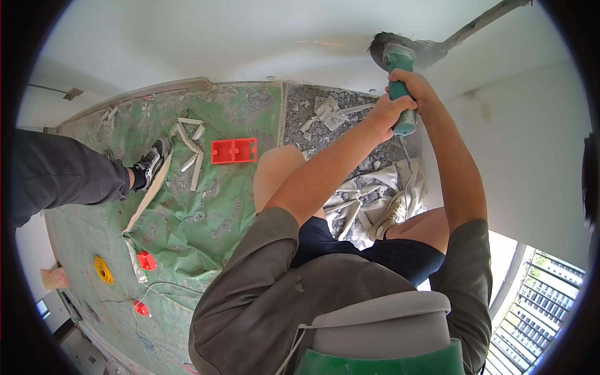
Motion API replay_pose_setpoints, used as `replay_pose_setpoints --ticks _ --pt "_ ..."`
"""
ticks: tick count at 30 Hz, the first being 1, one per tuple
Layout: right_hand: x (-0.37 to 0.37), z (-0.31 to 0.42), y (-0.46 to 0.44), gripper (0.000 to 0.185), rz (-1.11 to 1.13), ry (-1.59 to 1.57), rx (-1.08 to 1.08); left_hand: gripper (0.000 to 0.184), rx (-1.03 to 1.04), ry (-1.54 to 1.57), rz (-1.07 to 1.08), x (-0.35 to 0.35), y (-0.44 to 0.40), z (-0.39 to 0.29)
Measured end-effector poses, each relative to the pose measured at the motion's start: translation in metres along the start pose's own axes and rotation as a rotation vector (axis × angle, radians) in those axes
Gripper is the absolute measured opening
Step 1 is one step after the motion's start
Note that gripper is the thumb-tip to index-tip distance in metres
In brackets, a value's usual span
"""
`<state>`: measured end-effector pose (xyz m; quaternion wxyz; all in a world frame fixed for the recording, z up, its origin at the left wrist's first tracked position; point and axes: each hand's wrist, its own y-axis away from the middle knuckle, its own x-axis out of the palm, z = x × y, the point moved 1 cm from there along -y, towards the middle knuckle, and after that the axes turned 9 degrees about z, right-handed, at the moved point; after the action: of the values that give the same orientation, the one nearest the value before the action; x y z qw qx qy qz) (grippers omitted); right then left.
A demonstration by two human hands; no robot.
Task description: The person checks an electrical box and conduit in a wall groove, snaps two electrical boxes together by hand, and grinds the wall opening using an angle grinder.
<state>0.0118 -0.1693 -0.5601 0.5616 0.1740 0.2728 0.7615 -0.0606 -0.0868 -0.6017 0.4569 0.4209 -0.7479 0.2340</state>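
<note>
Both my hands grip a green power tool (404,69) that looks like an angle grinder, its dark round head against the white wall (250,44). My left hand (392,114) is closed round the rear of the body. Farther forward, my right hand (414,87) wraps the body from the right side. A dark, rough groove (481,25) runs up and right from the tool's head. The disc's edge cannot be made out. From the tool's rear end a cord (407,153) hangs down past my shoe.
Broken rubble (325,115) and crumpled pale sacking (362,194) lie beneath me. A red double box (234,151) sits on green floor sheeting (194,244). Another person's leg (69,172) stands at left. A yellow coil (104,270) lies farther back; a barred window (537,306) is at right.
</note>
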Motion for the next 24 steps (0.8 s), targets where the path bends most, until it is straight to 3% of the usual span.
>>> replay_pose_setpoints --ticks 24 --pt "0.0069 0.0007 0.0033 0.029 -0.004 0.05 -0.016 0.028 0.016 -0.049 -0.042 -0.0067 -0.0003 0.0022"
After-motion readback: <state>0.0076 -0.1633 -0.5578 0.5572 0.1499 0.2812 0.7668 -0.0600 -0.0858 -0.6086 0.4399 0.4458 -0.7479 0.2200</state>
